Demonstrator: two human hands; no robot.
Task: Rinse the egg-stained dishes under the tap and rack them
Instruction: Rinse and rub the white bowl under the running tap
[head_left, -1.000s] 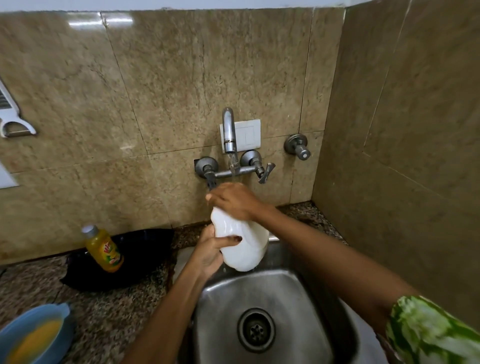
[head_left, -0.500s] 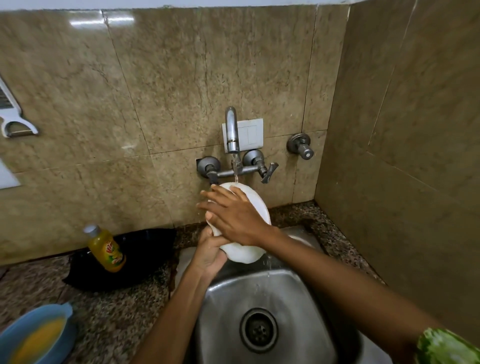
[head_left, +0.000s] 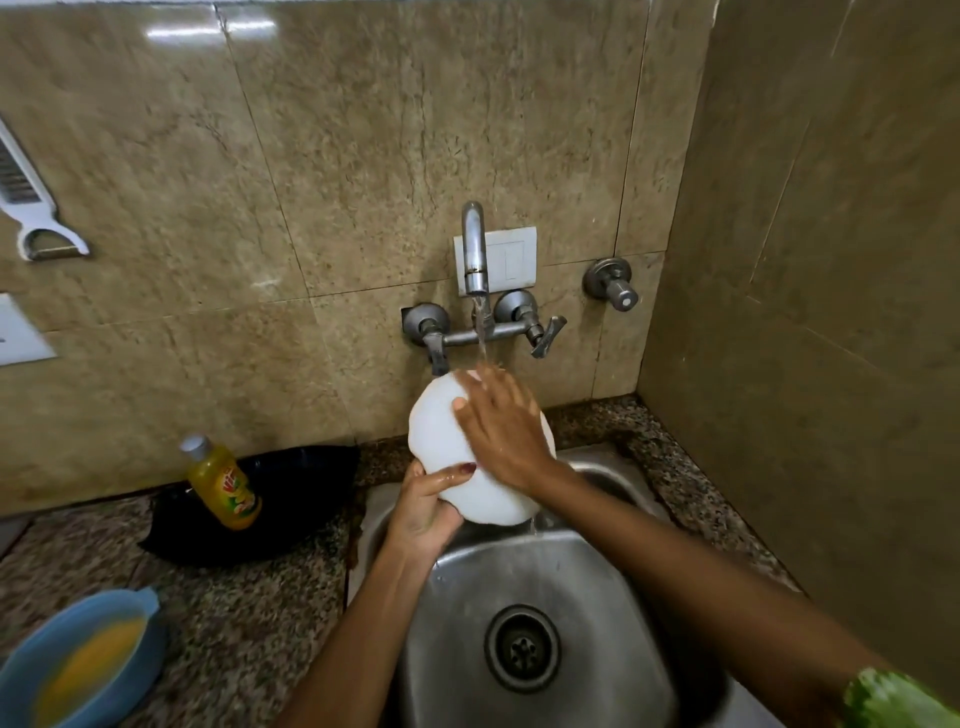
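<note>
A white plate (head_left: 441, 436) stands tilted on edge above the steel sink (head_left: 571, 587), under the running tap (head_left: 474, 249). My left hand (head_left: 423, 512) grips the plate's lower left rim, thumb on its face. My right hand (head_left: 501, 423) lies flat on the plate's face with straight fingers, right where the water stream lands. Water runs off the plate's lower edge into the sink. A blue bowl (head_left: 57, 639) with yellow egg mix sits at the lower left on the counter.
A yellow dish-soap bottle (head_left: 223, 486) stands on a black bag (head_left: 306, 499) left of the sink. A white peeler (head_left: 31, 208) hangs on the left wall. A valve (head_left: 613, 283) juts out right of the tap. The tiled side wall closes in on the right.
The plate has turned so more of its white face shows on the left. My right hand has slid up and rightward across it, under the water stream.
</note>
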